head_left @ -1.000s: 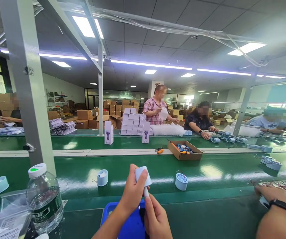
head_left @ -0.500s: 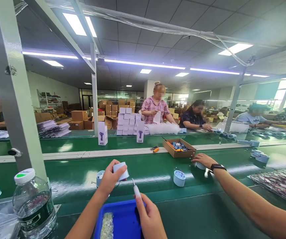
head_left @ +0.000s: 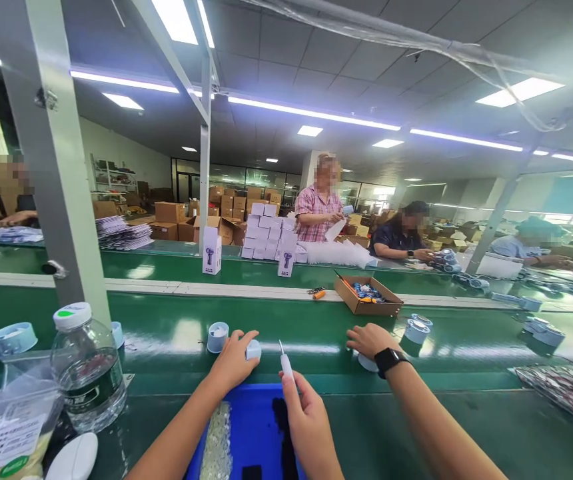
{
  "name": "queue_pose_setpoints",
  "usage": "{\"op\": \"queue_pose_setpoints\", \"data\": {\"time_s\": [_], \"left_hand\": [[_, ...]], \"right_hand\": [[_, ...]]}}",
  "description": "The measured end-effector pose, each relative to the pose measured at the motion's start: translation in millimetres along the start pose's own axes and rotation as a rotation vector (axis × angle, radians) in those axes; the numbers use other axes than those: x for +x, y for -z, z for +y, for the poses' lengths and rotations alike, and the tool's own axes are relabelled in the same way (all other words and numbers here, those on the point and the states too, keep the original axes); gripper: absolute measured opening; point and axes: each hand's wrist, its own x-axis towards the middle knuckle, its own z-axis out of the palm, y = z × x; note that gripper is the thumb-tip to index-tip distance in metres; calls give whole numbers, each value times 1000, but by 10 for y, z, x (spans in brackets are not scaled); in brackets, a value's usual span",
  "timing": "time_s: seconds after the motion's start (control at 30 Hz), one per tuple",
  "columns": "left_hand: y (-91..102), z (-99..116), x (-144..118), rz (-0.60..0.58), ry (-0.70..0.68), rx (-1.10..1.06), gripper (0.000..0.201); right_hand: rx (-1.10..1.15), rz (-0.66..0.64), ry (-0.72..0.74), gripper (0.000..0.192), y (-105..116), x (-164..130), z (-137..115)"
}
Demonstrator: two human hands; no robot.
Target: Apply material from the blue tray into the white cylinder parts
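Two hands of yours are busy at the near edge of the green conveyor belt [head_left: 316,333]: your left hand [head_left: 234,360] is closed over a pale blue round housing [head_left: 253,349] set down on the belt, just beside another blue cup-shaped part [head_left: 217,337]. Your right hand [head_left: 309,417] grips a small white screwdriver [head_left: 285,363] upright (tip up) above the blue tray [head_left: 261,433]. A co-worker's hand [head_left: 369,339] with a black watch rests on the belt to your right.

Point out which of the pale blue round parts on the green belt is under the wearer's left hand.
The round part at the belt's near edge, under the left hand. The open one beside it stands untouched.
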Motion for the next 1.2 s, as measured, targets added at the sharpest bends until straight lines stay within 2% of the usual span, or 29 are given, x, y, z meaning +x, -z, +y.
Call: {"op": "queue_pose_setpoints", "data": {"time_s": [0.13, 0.23, 0.37, 0.47, 0.53, 0.63, 0.77, 0.9, 1.03, 1.2], "left_hand": [[-38, 3, -5, 69, 10, -89, 60], [-66, 5, -12, 124, -9, -74, 54], [-105, 19, -12, 60, -22, -74, 39], [-57, 39, 31, 58, -39, -190, 36], [24, 24, 74, 142, -42, -238, 34], [155, -77, 117, 239, 11, -100, 34], [214, -278, 95, 158, 120, 93, 28], [163, -381, 63, 166, 179, 117, 10], [144, -387, 97, 177, 215, 98, 10], [251, -303, 165, 224, 240, 39, 15]], "right_hand": [[-22, -21, -26, 52, 0, -18, 10], [-18, -6, -28, 52, -6, -30, -3], [-6, -6, -53, 53, -31, -53, -12], [-31, -42, -77, 52, -50, -67, 13], [-30, -25, -81, 52, -57, -72, 44], [-21, -68, -108, 53, -51, -77, 92], [-2, -124, -113, 51, -44, -108, 109], [-3, -122, -38, 33, -83, -146, 85], [61, -182, -10, 32, -149, -154, 103], [76, -272, 10, 34, -184, -144, 153]]}}
